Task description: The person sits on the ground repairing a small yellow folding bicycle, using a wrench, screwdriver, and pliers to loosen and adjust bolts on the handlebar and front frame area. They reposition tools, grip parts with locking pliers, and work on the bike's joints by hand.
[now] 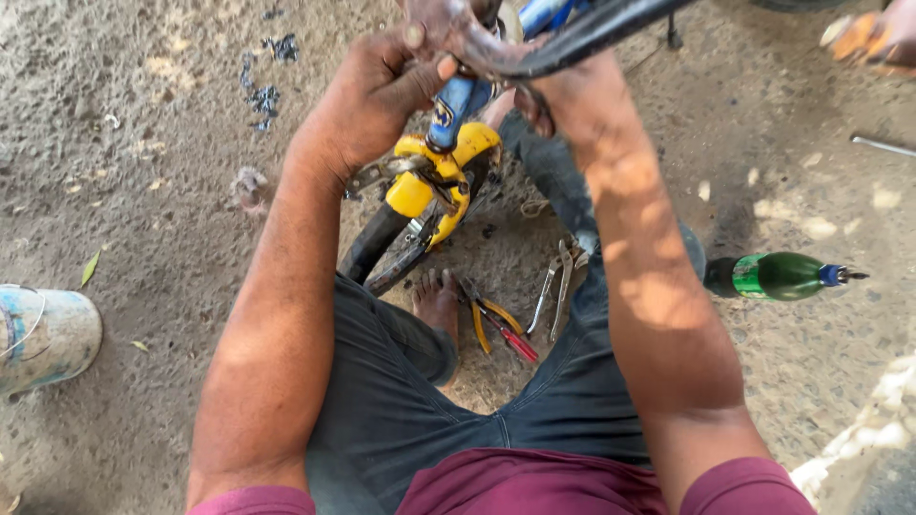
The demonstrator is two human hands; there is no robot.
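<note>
the person sits on the ground with a small bicycle between the knees, and the step in hand seems to be the fitting or tightening of the front part, where the handlebar meets the frame. the left hand (pixel 367 100) is closed around the upper end of the blue metal head tube (pixel 450 113), with the thumb pressed across it, so it holds the frame steady. the right hand (pixel 563 95) is closed on the dark curved handlebar (pixel 572 43), which runs toward the top right edge; its fingers are partly hidden, but the grip looks firm. both hands are close together, almost touching, at the top of the view. just below them sits the yellow plastic fork cover (pixel 434 181), and under it the black front tyre (pixel 382 248) goes down to the ground near the bare foot (pixel 437 303). pliers with yellow and red handles (pixel 498 329) and a grey metal spanner (pixel 555 291) lie on the ground between the legs, well below the hands. a green bottle with a blue cap (pixel 778 276) lies to the right, and a pale painted bucket (pixel 43 336) stands at the left edge. i judge the next move calls for a steady hold with one hand while the other turns or presses the bar, and perhaps a tool from below.
</note>
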